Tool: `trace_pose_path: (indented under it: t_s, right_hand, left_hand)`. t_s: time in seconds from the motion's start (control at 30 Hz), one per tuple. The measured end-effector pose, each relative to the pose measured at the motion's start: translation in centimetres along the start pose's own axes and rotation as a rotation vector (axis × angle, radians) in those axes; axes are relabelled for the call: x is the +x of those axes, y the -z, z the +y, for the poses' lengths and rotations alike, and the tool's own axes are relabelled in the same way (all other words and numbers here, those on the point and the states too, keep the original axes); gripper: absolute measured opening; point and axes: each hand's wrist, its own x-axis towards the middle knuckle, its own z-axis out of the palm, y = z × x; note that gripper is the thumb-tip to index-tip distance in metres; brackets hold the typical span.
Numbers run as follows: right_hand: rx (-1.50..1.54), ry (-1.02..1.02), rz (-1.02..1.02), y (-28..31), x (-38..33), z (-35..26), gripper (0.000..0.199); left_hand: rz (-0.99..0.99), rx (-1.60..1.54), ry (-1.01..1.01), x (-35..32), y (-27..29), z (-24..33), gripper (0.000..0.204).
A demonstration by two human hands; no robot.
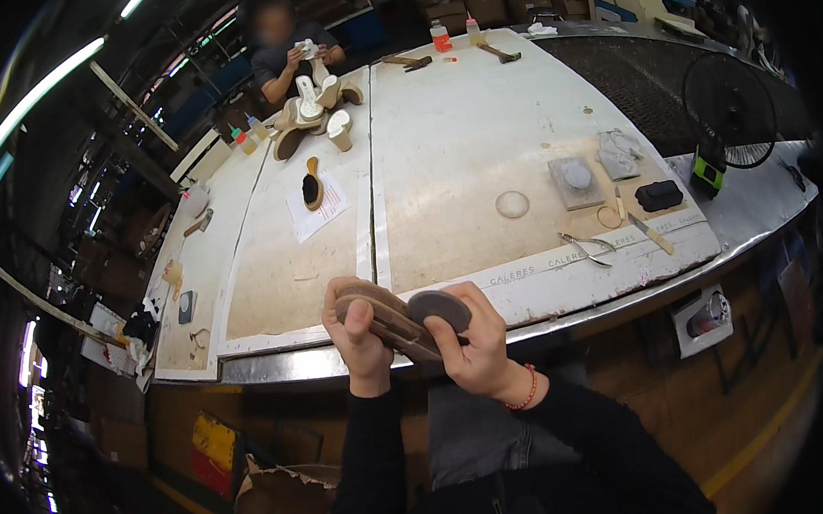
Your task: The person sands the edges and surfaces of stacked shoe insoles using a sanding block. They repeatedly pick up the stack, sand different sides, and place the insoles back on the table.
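**Shoe sole held in both hands at the bench edge**

Between the two hands, just short of the workbench's metal edge [622,312], sits a brown shoe sole [398,316], lying roughly level with its rounded heel end pointing to the person's right. The left hand [358,340] is closed around the toe end, thumb laid on top and fingers wrapped beneath. The right hand [478,342] is clamped on the heel end, thumb pressing on the edge nearest the person and fingers curled behind it. Both grips are firm on the sole; neither hand is open. A red bracelet [527,393] circles the right wrist, and both forearms wear dark sleeves.

Beyond the grip, on the pale worktop, a pair of metal pliers [588,247] lies just up and to the right of the right hand. Further out on that side are a flat-bladed knife [650,233], a ring [609,216], a black block [658,195], a grey pad on a square board [576,179] and a crumpled grey cloth [617,154]. A clear round disc [512,204] rests straight ahead of the hands. Ahead and to the left, a dark brush lies on a sheet of paper [319,211].

Well beyond, at the far end of the bench, another person handles a pale shoe part [305,49] above a pile of soles [313,117]. A black fan [730,110] stands at the far right.
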Motion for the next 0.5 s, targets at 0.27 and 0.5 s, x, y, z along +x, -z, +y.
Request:
trace_pose_path:
  t_s: [0.27, 0.5]
  right_hand:
    - [0.047, 0.035, 0.042, -1.1, 3.2, -0.9, 0.013]
    - [-0.001, 0.006, 0.025, -0.1, 1.8, -0.4, 0.015]
  left_hand:
    - [0.005, 0.041, -0.032, -0.1, -0.3, -0.2, 0.046]
    - [-0.063, 0.059, -0.031, 0.0, 0.4, -0.8, 0.051]
